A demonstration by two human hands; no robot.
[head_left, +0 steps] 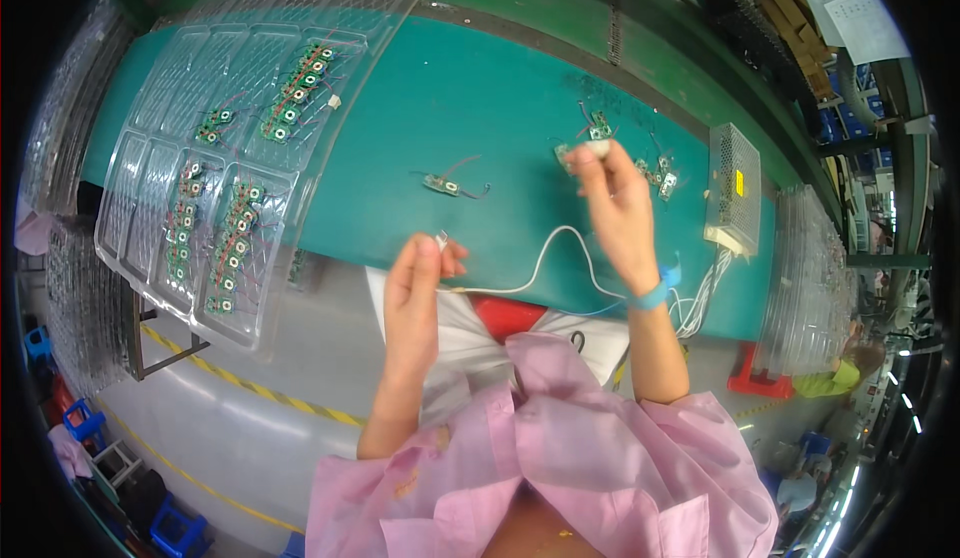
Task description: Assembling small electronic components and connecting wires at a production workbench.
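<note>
Overhead, a thin white cable (560, 243) is seen strung in a loose arch between two raised hands above the teal desk (470, 98). One end is pinched between thumb and fingertips of the left hand (420, 278), which is closed tightly around it. The right hand (615, 208) is likewise closed at the fingertips on a small green circuit board with a white connector (598, 136), though its exact shape is hard to make out at this size. One more small green board with dark leads (445, 186) lies alone on the desk, and a cluster of perhaps four similar boards (660, 173) sits just beyond the right hand. A clear plastic compartment tray (150, 248) holding rows of green boards rests at the left. A perforated metal box (732, 188) stands at the right edge.
</note>
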